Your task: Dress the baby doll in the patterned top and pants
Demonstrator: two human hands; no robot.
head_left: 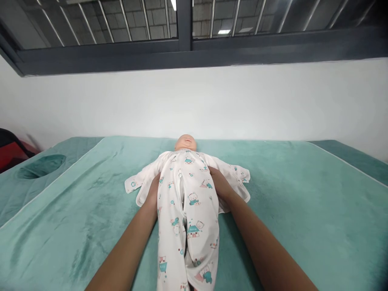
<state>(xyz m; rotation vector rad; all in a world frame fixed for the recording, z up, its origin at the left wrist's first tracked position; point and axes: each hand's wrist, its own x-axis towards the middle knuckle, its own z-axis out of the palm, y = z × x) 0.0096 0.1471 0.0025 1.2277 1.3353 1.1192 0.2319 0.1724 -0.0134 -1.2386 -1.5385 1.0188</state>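
Head view shows a doll (pixel 186 142) laid on its back between the two hands, its head beyond the fingers and its legs running back between the forearms. Patterned trousers (pixel 194 198) are drawn high over the body, and a white top (pixel 226 169) is spread out to either side, its sleeves lying outward past the fingers. The left hand (pixel 154 189) and the right hand (pixel 216 178) are set against opposite sides of the trousers, close to the waist; whether the fingers are spread, pressed together or pinching cloth cannot be told, as they are hidden by cloth. The step in hand is judged to be the handling of the clothing at the waist; an even hold on both sides would be called for by any further adjustment. Beneath the hands, a soft green cover (pixel 287 210) is creased in places. Well beyond the fingertips, a white wall (pixel 194 105) is topped by a dark window frame (pixel 184 52) with metal bars (pixel 167 20) behind it; a red and black object (pixel 12 155) is seen far to the left.
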